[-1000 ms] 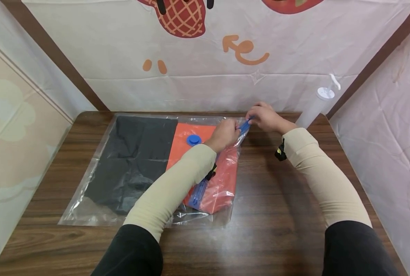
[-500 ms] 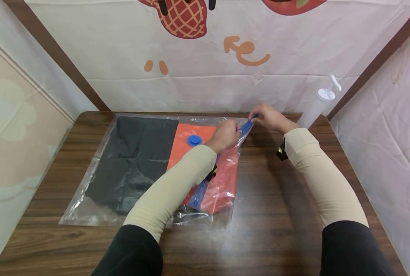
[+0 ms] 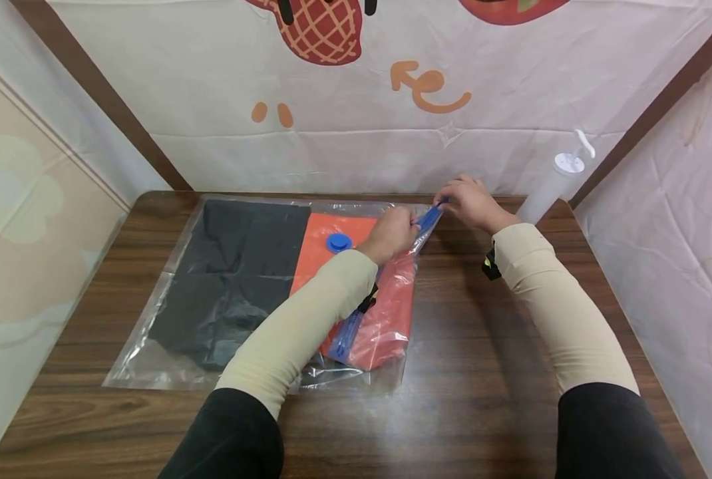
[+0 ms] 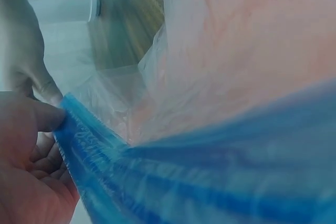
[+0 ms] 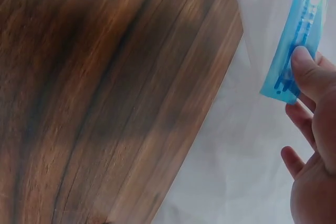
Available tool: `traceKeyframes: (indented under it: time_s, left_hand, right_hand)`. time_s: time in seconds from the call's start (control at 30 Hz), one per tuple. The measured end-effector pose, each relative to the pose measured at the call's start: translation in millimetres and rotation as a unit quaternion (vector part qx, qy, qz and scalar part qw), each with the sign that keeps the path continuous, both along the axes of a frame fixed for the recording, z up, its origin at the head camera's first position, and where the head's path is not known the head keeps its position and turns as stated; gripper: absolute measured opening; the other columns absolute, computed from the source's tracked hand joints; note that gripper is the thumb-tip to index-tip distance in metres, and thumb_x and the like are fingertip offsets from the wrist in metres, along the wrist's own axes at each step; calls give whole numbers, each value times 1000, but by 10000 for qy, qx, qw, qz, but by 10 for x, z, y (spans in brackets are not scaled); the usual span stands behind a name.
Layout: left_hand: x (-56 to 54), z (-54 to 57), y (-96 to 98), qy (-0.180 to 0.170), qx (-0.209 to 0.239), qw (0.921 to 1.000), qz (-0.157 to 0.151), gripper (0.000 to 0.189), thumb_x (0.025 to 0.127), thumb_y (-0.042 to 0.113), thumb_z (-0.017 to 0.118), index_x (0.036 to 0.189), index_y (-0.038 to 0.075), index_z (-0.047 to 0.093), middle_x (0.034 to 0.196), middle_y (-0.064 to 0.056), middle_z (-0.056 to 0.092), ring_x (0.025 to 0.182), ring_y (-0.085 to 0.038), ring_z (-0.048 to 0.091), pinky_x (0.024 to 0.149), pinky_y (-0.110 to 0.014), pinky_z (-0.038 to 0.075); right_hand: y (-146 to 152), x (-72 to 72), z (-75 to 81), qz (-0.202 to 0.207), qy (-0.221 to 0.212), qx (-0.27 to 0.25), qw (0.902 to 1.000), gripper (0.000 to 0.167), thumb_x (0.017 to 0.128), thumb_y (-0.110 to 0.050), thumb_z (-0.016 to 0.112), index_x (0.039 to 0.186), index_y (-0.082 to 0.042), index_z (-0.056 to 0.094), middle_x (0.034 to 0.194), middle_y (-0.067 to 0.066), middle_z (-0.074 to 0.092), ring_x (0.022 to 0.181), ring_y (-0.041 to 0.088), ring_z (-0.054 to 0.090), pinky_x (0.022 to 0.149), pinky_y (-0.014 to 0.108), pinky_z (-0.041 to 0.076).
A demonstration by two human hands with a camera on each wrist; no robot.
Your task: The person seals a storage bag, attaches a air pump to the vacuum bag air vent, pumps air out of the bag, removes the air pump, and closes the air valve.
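Observation:
A clear vacuum storage bag lies flat on the table, with dark folded material on its left and an orange area on its right. On the orange sits a round blue valve. My left hand pinches the blue zip strip along the bag's right edge. At the strip's far corner, my right hand holds the end between thumb and fingers. The right wrist view shows the thumb on the blue strip end, raised off the tabletop. My left forearm covers part of the bag.
A white hand pump stands at the table's back right corner, just beyond my right wrist. The wooden table ends at a printed cloth backdrop, and cloth walls rise on both sides.
My right hand has shifted slightly to the right, drawing the end of the blue strip along. The left hand keeps its pinch in nearly the same spot.

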State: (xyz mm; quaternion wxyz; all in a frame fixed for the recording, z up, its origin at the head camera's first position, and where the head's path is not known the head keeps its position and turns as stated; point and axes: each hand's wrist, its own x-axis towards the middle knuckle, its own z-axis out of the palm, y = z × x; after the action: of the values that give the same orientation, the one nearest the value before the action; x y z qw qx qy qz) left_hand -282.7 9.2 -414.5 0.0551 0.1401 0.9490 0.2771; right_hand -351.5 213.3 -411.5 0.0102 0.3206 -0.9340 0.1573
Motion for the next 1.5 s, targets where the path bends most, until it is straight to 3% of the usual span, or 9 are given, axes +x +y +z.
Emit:
traceKeyframes:
  time_s: [0.33, 0.67, 0.93, 1.33, 1.5]
  left_hand:
    - [-6, 46, 8, -105, 102, 9999, 44, 19, 103, 17, 61, 87, 7, 59, 84, -5, 62, 76, -17, 57, 65, -28, 45]
    - [-9, 42, 14, -161, -20, 9999, 2, 21, 103, 19, 62, 84, 10, 57, 78, -3, 57, 73, -17, 55, 64, -28, 43]
    - [2, 72, 12, -105, -9, 9999, -21, 24, 103, 18, 61, 82, 11, 53, 77, -2, 54, 73, -16, 54, 62, -27, 40]
    - [6, 52, 7, -176, -36, 9998, -45, 22, 103, 19, 61, 83, 11, 59, 77, -1, 57, 71, -14, 54, 62, -26, 43]
    - [23, 54, -15, -105, -8, 9999, -58, 22, 102, 20, 62, 83, 12, 55, 79, -1, 55, 75, -15, 54, 67, -28, 44]
  right_hand:
    - [-43, 11, 2, -255, 424, 205, 9986, 8, 97, -12, 69, 102, -5, 72, 111, 12, 71, 118, 35, 51, 102, 59, 34]
    - [13, -14, 54, -169, 532, 340, 9979, 9, 95, -6, 70, 102, -7, 76, 113, 12, 72, 123, 35, 50, 100, 58, 37]
    - [1, -32, 40, 25, 1037, 424, 9937, 8, 95, -5, 68, 99, -6, 75, 107, 13, 72, 118, 35, 52, 96, 55, 40]
    - [50, -41, 23, -178, 1213, 440, 9915, 5, 93, -4, 70, 94, -8, 74, 104, 11, 72, 116, 34, 53, 94, 55, 40]
    - [9, 4, -13, -301, 1286, 389, 9905, 12, 93, -6, 71, 106, -7, 72, 113, 15, 68, 117, 38, 54, 95, 56, 42]
